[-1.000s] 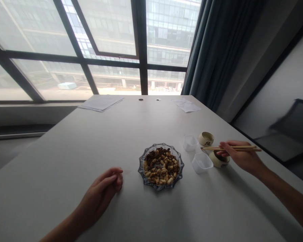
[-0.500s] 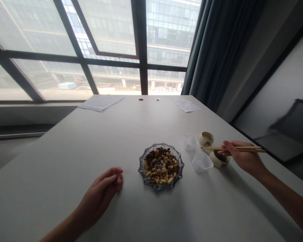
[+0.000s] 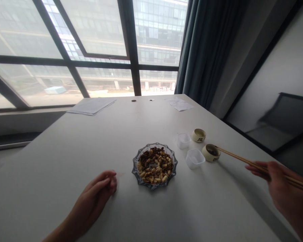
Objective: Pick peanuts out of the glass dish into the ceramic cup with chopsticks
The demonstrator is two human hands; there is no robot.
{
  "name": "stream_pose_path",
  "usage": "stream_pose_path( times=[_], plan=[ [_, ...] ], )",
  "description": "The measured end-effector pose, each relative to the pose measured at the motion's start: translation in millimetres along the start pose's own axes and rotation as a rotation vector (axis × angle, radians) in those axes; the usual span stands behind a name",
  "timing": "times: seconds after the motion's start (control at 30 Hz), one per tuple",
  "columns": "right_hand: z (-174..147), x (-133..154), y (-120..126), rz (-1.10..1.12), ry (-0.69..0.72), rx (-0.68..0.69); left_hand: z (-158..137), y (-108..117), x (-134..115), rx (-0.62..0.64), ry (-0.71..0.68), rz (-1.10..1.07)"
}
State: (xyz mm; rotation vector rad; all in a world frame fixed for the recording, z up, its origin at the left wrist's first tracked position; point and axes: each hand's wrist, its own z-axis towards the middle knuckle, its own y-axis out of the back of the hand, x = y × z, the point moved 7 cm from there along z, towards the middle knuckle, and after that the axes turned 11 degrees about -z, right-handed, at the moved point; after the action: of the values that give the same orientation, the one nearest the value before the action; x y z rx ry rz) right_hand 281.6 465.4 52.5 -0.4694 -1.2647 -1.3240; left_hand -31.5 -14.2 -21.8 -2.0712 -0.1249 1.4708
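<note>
My right hand (image 3: 280,181) grips a pair of wooden chopsticks (image 3: 238,158) at the right edge. Their tips reach the rim of the nearer cream cup (image 3: 206,155), whose inside looks dark. On the table at lower left rests my left hand (image 3: 97,191), its fingers loosely curled together with nothing visible in them. Just right of it stands a scalloped glass bowl (image 3: 135,173) holding peanuts (image 3: 155,173) in the shell and dark, thin pieces (image 3: 147,155). Two clear plastic tubs, a nearer one (image 3: 195,159) and a farther one (image 3: 183,141), sit between bowl and cups.
A second cream cup (image 3: 199,135) with a dark mark stands behind the nearer one. Papers lie at the far left (image 3: 91,107) and far right (image 3: 180,104) of the white table (image 3: 121,131). Beyond are windows, a dark curtain (image 3: 202,50) and a chair (image 3: 290,111).
My right hand has pulled back to the right and down, turning the chopsticks so their tips meet the nearer cup. The whole view has shifted slightly; my left hand keeps its curled pose.
</note>
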Motion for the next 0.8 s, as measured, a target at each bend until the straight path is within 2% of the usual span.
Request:
stream_pose_path(
  times=[0.1, 0.3, 0.4, 0.5, 0.6, 0.8],
  plan=[
    [-7.0, -6.6, -6.5, 0.062, -0.066, -0.028, -0.3, -1.9, -1.6, -0.027, 0.009, -0.021],
    [-11.1, 7.2, -6.1, 0.082, -0.050, -0.049, -1.7, -4.4, -4.2, -0.075, -0.003, -0.042],
    [-16.3, 28.1, -10.7, 0.056, -0.002, -0.058, -1.9, -4.8, -2.8, -0.064, 0.005, -0.045],
    [-25.1, 66.2, -27.8, 0.078, 0.142, -0.019, -2.3, -5.4, -1.8, -0.032, -0.004, -0.051],
    [-36.1, 104.9, -61.5, 0.134, 0.303, 0.149, -3.6, -7.2, -1.5, -0.004, -0.011, -0.052],
    [-62.2, 144.1, -162.9, 0.186, 0.463, 0.698, -5.4, -10.3, -1.8, 0.013, -0.007, -0.079]
  ],
)
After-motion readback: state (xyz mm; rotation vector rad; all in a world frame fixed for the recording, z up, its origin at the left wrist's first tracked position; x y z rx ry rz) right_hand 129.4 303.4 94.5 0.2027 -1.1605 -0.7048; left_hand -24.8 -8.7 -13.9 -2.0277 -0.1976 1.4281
